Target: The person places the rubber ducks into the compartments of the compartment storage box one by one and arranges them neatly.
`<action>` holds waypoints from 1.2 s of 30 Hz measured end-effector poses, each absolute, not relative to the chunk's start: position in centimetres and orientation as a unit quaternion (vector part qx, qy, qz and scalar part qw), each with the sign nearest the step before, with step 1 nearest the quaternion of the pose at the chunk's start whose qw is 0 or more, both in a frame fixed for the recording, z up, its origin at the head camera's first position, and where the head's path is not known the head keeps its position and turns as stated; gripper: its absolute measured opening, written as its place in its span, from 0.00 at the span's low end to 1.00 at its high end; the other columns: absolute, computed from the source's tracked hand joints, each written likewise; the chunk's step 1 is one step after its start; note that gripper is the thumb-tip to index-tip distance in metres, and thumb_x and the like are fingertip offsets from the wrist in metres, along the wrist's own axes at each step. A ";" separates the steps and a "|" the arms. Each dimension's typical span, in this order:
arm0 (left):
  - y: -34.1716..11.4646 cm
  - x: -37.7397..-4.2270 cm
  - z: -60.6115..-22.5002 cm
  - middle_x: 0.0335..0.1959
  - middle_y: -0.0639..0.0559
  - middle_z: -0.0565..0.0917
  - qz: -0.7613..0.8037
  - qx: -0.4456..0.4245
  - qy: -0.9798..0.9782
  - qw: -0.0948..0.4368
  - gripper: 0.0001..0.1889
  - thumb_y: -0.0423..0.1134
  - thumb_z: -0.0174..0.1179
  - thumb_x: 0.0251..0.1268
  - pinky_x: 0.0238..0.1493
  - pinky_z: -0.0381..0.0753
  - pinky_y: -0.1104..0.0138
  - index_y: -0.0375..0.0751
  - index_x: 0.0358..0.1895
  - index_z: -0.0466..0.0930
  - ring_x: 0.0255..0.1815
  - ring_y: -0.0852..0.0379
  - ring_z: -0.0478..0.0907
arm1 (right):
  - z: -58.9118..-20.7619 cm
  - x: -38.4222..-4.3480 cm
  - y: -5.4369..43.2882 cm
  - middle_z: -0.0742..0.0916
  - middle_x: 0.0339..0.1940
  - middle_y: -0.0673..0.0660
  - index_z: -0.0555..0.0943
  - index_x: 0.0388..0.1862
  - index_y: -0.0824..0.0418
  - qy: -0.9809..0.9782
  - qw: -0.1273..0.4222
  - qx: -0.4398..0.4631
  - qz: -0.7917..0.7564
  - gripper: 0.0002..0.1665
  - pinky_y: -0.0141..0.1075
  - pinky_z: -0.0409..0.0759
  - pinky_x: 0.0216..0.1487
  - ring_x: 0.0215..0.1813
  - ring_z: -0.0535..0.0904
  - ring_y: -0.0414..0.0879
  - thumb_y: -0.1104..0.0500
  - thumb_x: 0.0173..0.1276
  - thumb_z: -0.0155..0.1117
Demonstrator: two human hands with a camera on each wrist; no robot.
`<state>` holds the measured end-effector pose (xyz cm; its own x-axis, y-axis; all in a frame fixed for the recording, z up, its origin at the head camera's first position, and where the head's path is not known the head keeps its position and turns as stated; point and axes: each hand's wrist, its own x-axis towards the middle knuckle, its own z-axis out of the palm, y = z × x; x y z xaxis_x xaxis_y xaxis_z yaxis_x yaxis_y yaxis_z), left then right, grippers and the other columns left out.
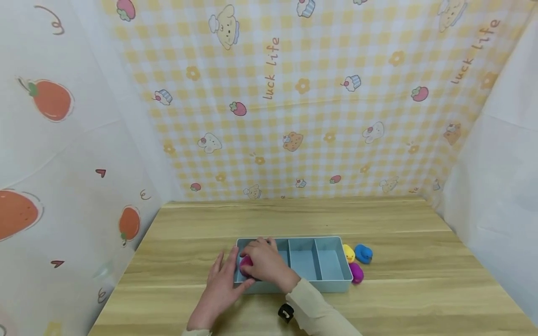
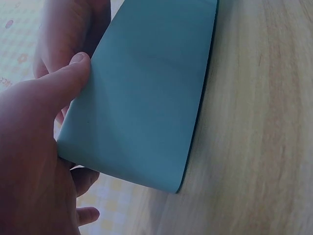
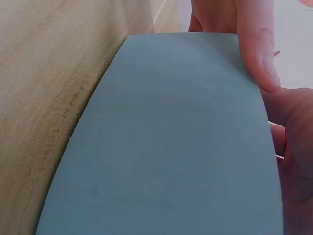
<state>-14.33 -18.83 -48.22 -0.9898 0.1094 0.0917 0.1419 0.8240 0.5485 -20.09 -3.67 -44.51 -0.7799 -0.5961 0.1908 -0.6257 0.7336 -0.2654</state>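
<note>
A long grey-blue divided box (image 1: 294,287) sits on the wooden table, its compartments facing up. My left hand (image 1: 220,287) rests against the box's left front corner, fingers fairly straight along the end and thumb on the front rim. In the left wrist view that thumb (image 2: 76,68) touches the wall's edge. My right hand (image 1: 266,261) reaches into the left part of the box, its fingers curled at a rounded magenta toy (image 1: 245,266). The hand hides most of that toy and the compartment around it. Both wrist views show mainly the box's outer wall (image 3: 171,132).
Beside the box's right end lie a yellow toy duck (image 1: 349,253), a blue toy duck (image 1: 363,254) and a purple toy (image 1: 356,273). Thin dividers (image 1: 318,259) separate the compartments. A patterned cloth (image 1: 294,116) hangs behind the wooden table (image 1: 420,280).
</note>
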 end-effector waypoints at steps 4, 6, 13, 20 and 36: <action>-18.9 -14.3 -48.2 0.71 0.41 0.66 -0.290 -0.067 -0.954 0.032 0.50 0.64 0.60 0.57 0.65 0.52 0.32 0.42 0.76 0.48 0.74 0.30 0.47 | -44.3 -20.0 -3.6 0.87 0.44 0.45 0.86 0.42 0.51 -0.925 0.050 0.334 0.173 0.13 0.53 0.68 0.60 0.50 0.75 0.42 0.49 0.60 0.70; -18.9 -14.3 -48.2 0.70 0.40 0.66 -0.290 -0.068 -0.954 0.032 0.50 0.65 0.59 0.57 0.65 0.52 0.32 0.42 0.76 0.48 0.74 0.30 0.47 | -44.1 -20.0 -3.4 0.88 0.43 0.44 0.86 0.42 0.51 -0.923 0.053 0.337 0.179 0.12 0.51 0.69 0.59 0.49 0.76 0.42 0.50 0.60 0.70; -18.8 -14.2 -48.2 0.70 0.39 0.67 -0.296 -0.064 -0.952 0.040 0.49 0.61 0.62 0.57 0.64 0.53 0.31 0.42 0.76 0.49 0.74 0.29 0.48 | -43.4 -20.2 -2.6 0.88 0.39 0.45 0.87 0.41 0.54 -0.913 0.050 0.339 0.220 0.12 0.47 0.70 0.55 0.44 0.76 0.40 0.52 0.59 0.71; -18.7 -14.2 -48.3 0.70 0.40 0.67 -0.296 -0.056 -0.953 0.040 0.48 0.59 0.63 0.57 0.63 0.55 0.30 0.43 0.76 0.49 0.74 0.30 0.48 | -43.5 -20.3 -1.7 0.88 0.39 0.44 0.87 0.40 0.54 -0.906 0.044 0.335 0.256 0.11 0.48 0.69 0.56 0.45 0.78 0.40 0.52 0.59 0.71; -18.6 -14.4 -48.3 0.72 0.42 0.64 -0.302 -0.048 -0.952 0.029 0.49 0.59 0.63 0.57 0.62 0.56 0.30 0.44 0.76 0.48 0.75 0.32 0.46 | -43.9 -20.6 0.5 0.88 0.38 0.45 0.87 0.40 0.55 -0.896 0.057 0.327 0.296 0.11 0.46 0.69 0.54 0.44 0.78 0.40 0.55 0.58 0.72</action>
<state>-14.35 -18.57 -48.33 -0.9937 0.0738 0.0847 0.1091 0.8128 0.5722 -20.62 0.51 -43.90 -0.7797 -0.5521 0.2954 -0.6195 0.6116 -0.4922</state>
